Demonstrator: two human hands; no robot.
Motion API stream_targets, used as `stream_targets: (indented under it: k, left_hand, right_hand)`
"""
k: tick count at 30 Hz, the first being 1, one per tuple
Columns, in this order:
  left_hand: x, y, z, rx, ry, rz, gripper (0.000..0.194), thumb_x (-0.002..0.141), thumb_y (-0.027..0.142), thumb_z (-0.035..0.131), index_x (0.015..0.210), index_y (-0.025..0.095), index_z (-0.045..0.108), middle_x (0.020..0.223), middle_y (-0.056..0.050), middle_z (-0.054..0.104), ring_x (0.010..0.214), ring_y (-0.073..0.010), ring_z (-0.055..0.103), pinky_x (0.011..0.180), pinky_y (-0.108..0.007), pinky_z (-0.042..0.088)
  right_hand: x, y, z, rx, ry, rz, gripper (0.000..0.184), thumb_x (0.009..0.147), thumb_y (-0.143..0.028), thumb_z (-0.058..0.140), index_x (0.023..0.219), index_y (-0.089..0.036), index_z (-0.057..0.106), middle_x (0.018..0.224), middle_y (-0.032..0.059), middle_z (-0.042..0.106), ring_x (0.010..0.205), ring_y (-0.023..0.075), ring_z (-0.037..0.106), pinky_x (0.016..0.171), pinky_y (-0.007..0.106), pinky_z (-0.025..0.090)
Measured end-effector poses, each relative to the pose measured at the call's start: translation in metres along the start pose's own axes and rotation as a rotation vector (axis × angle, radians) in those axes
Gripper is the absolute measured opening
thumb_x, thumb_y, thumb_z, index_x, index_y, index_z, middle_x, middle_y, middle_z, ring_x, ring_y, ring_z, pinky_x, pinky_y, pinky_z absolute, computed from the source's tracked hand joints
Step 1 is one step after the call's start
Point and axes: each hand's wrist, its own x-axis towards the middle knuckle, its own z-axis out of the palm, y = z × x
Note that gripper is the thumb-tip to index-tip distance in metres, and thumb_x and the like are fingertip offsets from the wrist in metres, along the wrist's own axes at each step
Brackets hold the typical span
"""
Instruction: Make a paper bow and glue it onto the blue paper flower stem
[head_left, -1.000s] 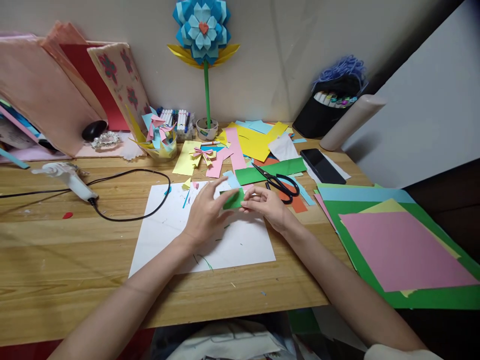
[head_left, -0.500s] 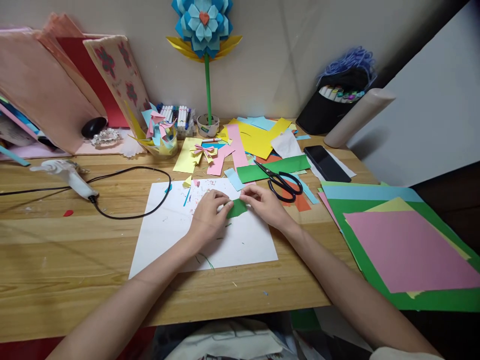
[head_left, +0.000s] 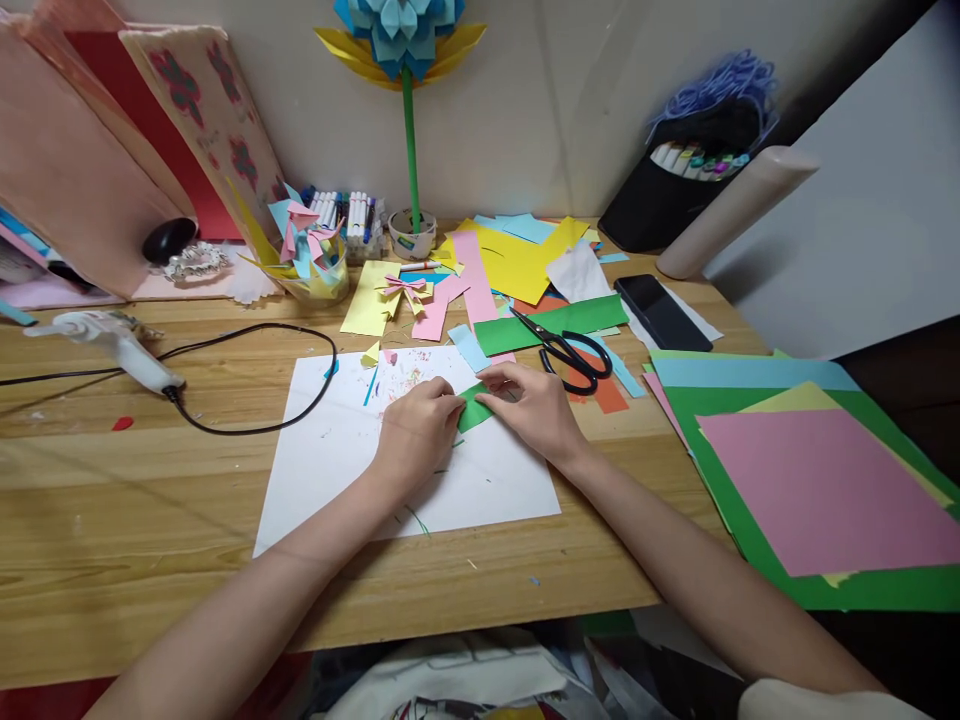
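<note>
A small piece of green paper [head_left: 474, 411] is pinched between my two hands above a white sheet of paper [head_left: 322, 480]. My left hand [head_left: 420, 430] grips its left side with thumb and fingers closed. On the other side, my right hand [head_left: 531, 410] holds it by thumb and fingertips. Thin green offcuts lie on the white sheet below my wrists. Just beyond my right hand rest black-handled scissors [head_left: 566, 350], partly over a long green strip [head_left: 517, 327]. A light blue scrap [head_left: 468, 348] lies by the sheet's far edge.
A glue gun [head_left: 120, 350] with a looping black cord lies at left. Coloured paper scraps [head_left: 517, 265], a phone [head_left: 663, 312] and a black marker pouch [head_left: 675, 200] are at the back. Stacked coloured paper [head_left: 825, 490] overhangs the right edge. A blue paper flower [head_left: 409, 150] stands behind.
Both hands still hold the green paper; the left fingers have curled in closer and the piece has turned slightly, looking lighter. The whole view has shifted a little.
</note>
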Motion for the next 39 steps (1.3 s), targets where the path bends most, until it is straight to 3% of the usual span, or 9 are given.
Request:
stream_targets:
  k: [7,15,21,29,33,39]
  left_hand:
    - [-0.003,0.006,-0.001,0.146,-0.060,0.064,0.019,0.080,0.011,0.047,0.083,0.018,0.064,0.084,-0.006,0.062,0.071,-0.0169,0.052,0.051,-0.026,0.030]
    - [-0.006,0.003,0.008,0.188,0.003,0.032,0.022,0.084,0.011,0.041,0.092,0.019,0.060,0.084,-0.004,0.061,0.072,-0.0158,0.053,0.054,-0.025,0.035]
    - [-0.004,0.008,0.007,0.311,-0.036,0.089,0.022,0.084,0.009,0.039,0.089,0.015,0.059,0.086,-0.006,0.058,0.072,-0.0167,0.051,0.052,-0.027,0.035]
    - [-0.004,0.008,0.004,0.313,-0.045,0.109,0.020,0.087,0.012,0.038,0.089,0.015,0.058,0.084,-0.005,0.058,0.074,-0.0170,0.052,0.055,-0.028,0.038]
    - [-0.005,0.009,0.002,0.372,-0.062,0.143,0.021,0.087,0.011,0.038,0.094,0.015,0.058,0.081,-0.004,0.058,0.073,-0.0167,0.052,0.052,-0.028,0.037]
    - [-0.001,0.010,0.002,0.438,-0.102,0.225,0.020,0.083,0.007,0.040,0.080,0.015,0.058,0.078,-0.005,0.056,0.069,-0.0168,0.051,0.050,-0.029,0.036]
  right_hand:
    - [0.000,0.005,0.001,0.021,-0.027,0.001,0.009,0.073,-0.016,0.059,0.079,-0.018,0.066,0.077,0.0032,0.068,0.072,0.0159,0.061,0.067,0.029,0.049]
    - [0.002,0.006,-0.003,-0.216,-0.110,-0.402,0.014,0.075,-0.006,0.054,0.072,-0.017,0.063,0.074,0.0047,0.066,0.075,0.0178,0.057,0.068,0.031,0.047]
    - [0.001,0.000,-0.005,-0.438,-0.169,-0.533,0.021,0.085,-0.011,0.045,0.073,-0.014,0.062,0.072,0.0075,0.065,0.074,0.0186,0.055,0.063,0.030,0.046]
    - [-0.003,0.003,-0.005,-0.626,-0.278,-0.594,0.022,0.087,-0.009,0.042,0.075,-0.014,0.060,0.076,0.0082,0.063,0.076,0.0183,0.051,0.063,0.029,0.043]
    - [-0.004,0.003,-0.006,-0.586,-0.281,-0.555,0.020,0.086,-0.011,0.044,0.077,-0.014,0.061,0.075,0.0073,0.063,0.077,0.0183,0.052,0.063,0.029,0.044]
    - [-0.012,0.000,-0.013,-0.543,-0.300,-0.481,0.021,0.086,-0.014,0.043,0.093,-0.014,0.063,0.085,0.0089,0.066,0.084,0.0199,0.053,0.071,0.033,0.047]
